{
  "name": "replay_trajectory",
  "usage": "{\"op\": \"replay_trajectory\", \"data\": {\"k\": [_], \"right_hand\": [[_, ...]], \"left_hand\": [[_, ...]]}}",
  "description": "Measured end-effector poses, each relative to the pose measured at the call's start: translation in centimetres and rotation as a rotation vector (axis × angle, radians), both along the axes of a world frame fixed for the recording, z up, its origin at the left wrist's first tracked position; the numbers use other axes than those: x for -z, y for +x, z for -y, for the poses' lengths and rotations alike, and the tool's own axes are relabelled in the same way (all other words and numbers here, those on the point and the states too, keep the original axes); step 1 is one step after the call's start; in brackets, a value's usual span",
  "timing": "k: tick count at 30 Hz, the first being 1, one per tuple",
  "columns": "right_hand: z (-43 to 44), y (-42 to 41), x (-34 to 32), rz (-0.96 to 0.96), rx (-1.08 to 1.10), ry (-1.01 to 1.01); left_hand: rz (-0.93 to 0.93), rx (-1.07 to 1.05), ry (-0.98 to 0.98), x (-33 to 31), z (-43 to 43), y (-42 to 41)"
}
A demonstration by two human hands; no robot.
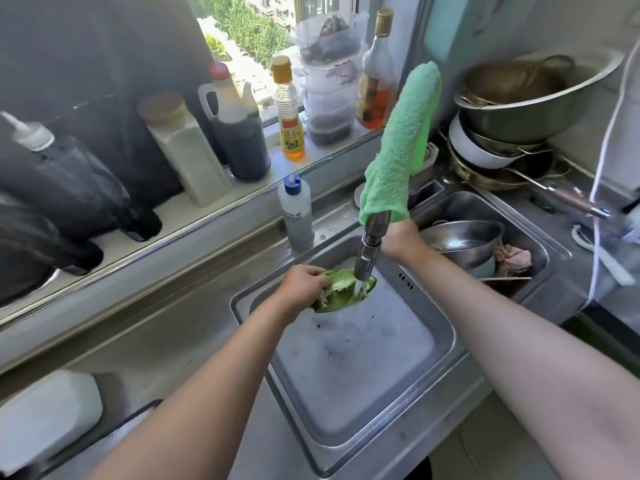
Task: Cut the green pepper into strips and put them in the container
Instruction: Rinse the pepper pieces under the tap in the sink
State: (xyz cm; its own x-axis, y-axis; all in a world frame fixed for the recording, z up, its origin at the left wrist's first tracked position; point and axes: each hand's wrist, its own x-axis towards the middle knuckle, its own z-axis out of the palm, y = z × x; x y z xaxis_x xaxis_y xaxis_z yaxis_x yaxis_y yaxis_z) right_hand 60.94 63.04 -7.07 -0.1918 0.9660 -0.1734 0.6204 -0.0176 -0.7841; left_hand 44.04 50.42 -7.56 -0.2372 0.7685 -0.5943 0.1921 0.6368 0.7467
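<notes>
My left hand [302, 283] grips an opened green pepper [337, 295] over the left sink basin [446, 344]. Water runs from the faucet head [367, 251] onto the pepper's hollow inside. My right hand [401, 237] reaches up behind the faucet, and its fingers are hidden under the green towel [401, 143] draped over the faucet neck. I cannot see whether they hold anything. The basin below is filled with white foamy water.
The right basin holds a steel bowl [464, 242] and scraps. Stacked pots and bowls [509, 109] stand at the back right. Bottles of sauce and oil [289, 109] line the window sill, with a dish-soap bottle [296, 209] by the sink. A white container [45, 414] sits lower left.
</notes>
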Motion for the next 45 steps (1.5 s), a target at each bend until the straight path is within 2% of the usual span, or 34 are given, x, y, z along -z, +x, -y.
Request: {"op": "replay_trajectory", "data": {"k": [4,6,9,10,12,15,18,22,27,33,37,40,42,45], "right_hand": [[5.6,0.7,0.4,-0.016,0.210,-0.108],[7.8,0.7,2.1,-0.053,0.290,-0.301],[9.9,0.2,3.8,-0.347,0.330,-0.636],[10.5,0.0,3.9,-0.424,0.329,-0.674],[10.8,-0.3,4.2,-0.429,0.302,-0.670],[11.0,-0.4,4.3,-0.333,0.295,-0.670],[10.3,-0.5,4.7,-0.248,0.325,-0.679],[9.7,-0.9,4.8,-0.128,0.297,-0.580],[10.1,-0.9,4.3,-0.144,0.171,-0.604],[9.6,-0.3,4.7,-0.095,0.190,-0.454],[9.6,-1.0,4.1,0.005,0.137,-0.276],[9.5,-1.0,3.9,-0.021,0.124,-0.263],[9.4,-0.4,4.2,-0.023,0.131,-0.267],[9.2,0.8,4.4,-0.025,0.095,-0.342]], "left_hand": [[0.155,-0.066,-0.040,0.8,0.7,0.4],[0.256,-0.127,-0.064,1.4,0.8,0.9],[0.415,-0.212,-0.127,2.1,1.1,1.9],[0.475,-0.232,-0.148,2.3,1.3,2.3],[0.568,-0.255,-0.179,2.7,1.7,3.0],[0.639,-0.310,-0.213,3.3,2.2,3.4],[0.613,-0.312,-0.260,3.7,2.6,3.3],[0.630,-0.318,-0.245,4.1,3.1,3.4],[0.644,-0.390,-0.174,4.6,2.8,3.8],[0.587,-0.359,-0.083,4.4,2.4,3.6],[0.657,-0.390,-0.044,4.2,2.3,3.1],[0.706,-0.429,-0.046,4.0,1.9,3.0],[0.685,-0.410,-0.039,3.7,1.7,3.3],[0.519,-0.324,0.006,3.7,1.2,4.0]]}}
